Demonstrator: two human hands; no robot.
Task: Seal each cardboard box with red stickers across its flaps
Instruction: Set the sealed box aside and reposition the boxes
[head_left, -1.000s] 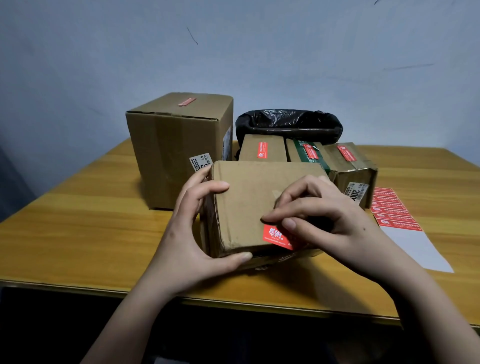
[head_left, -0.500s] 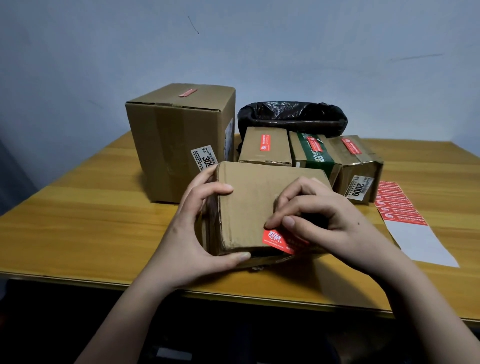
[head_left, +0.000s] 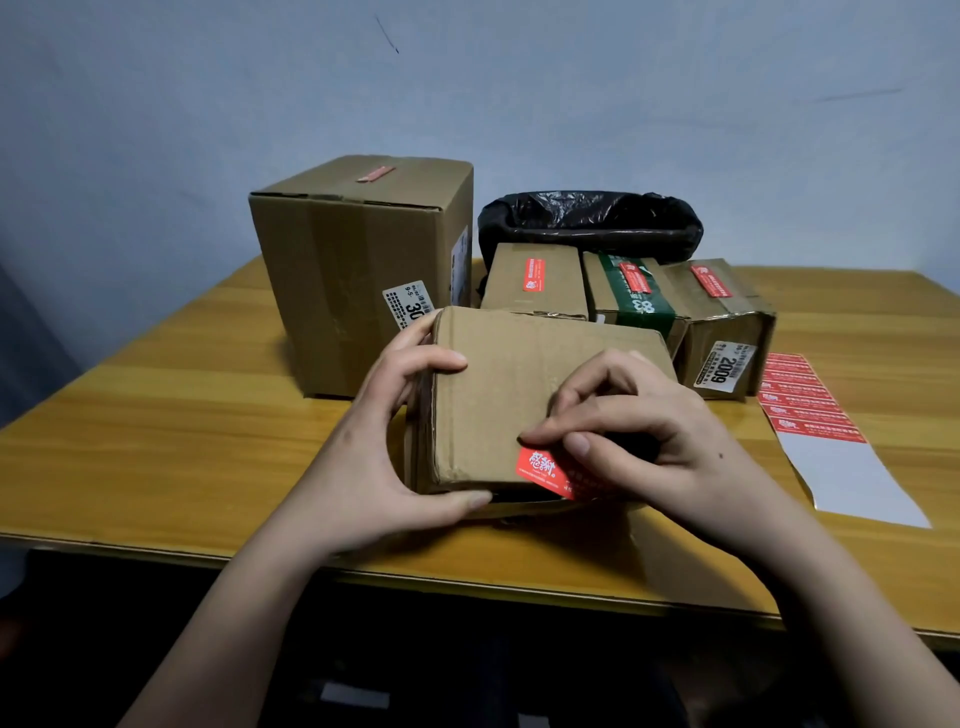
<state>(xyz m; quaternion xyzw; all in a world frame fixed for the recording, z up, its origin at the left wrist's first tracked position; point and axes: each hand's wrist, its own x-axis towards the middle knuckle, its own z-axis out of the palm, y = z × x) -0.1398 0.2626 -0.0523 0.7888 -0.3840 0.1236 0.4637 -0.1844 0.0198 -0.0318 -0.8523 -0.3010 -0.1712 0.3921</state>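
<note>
A yellow-brown wooden table (head_left: 156, 415) with a plank grain fills the scene, its near edge running across below both hands, and a plain pale blue-grey wall (head_left: 519, 93) with a few thin dark marks stands behind it. Under the table edge everything is dark.

The left hand (head_left: 384, 441) clamps the left end of the front box (head_left: 509, 384), fingers (head_left: 441, 358) curled over the top and thumb pressed on the near lower edge. The right hand (head_left: 649, 431) has thumb and forefinger pinched closed on a red sticker (head_left: 545, 470) at the near edge of that box, where the sticker lies partly on the top face and hangs past the edge; its right part is hidden under the hand.

Beyond the left fingers stands a tall box (head_left: 358, 270), a narrow red strip (head_left: 375, 173) on its top and a white label reading "30" at its lower right corner, partly cut off by the front box. Beyond the right fingers sits a row of three small boxes (head_left: 535, 280), each with a red sticker on top; the middle one carries green tape with white print, and the right one a white label reading "2009". Behind them is a bin lined with a black bag (head_left: 589, 223).

To the right of the right hand, well apart, a sticker sheet (head_left: 852, 467) lies flat, red stickers in a column at its far end, white backing nearer. Their print is too small to read
</note>
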